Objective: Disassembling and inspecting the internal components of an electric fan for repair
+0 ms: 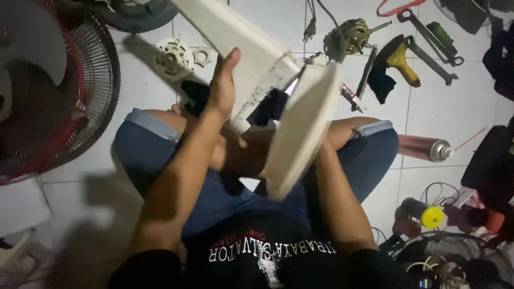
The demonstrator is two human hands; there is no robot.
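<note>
Person seated cross-legged on a white tiled floor (80, 214), blue denim shorts, dark shirt. Head view looks straight down over the lap.

Left hand (224, 80): raised, palm laid flat against the side of a long white plastic fan column (235, 37) that slants from the top of the frame down toward the lap. Fingers are extended and held together along the column; thumb side lies on its edge. No wrap around it that can be seen.

Right hand: hidden behind a flat white plastic fan base plate (302, 128), which stands on edge, tilted, over the right knee. Forearm runs up beneath the plate; finger state cannot be told.

Column and base plate meet at a scuffed, dirty white joint (270, 80) above the knees. Both parts are held up off the floor, between the two hands.

Around:
- Red-rimmed wire fan guard with a pale blade (48, 85), on the floor at the person's left.
- Round white plastic motor housing part (172, 58), on tiles beyond the left knee, just beside the column.
- Bare fan motor with copper winding and shaft (350, 36), further out, wires trailing.
- Yellow-handled tool (401, 61) and dark steel wrenches (431, 45), near the motor.
- Spray can with a silver top and thin red straw (425, 149), lying just beside the right knee.
- Yellow-capped dark can (425, 214), lower right, near another wire guard.
</note>
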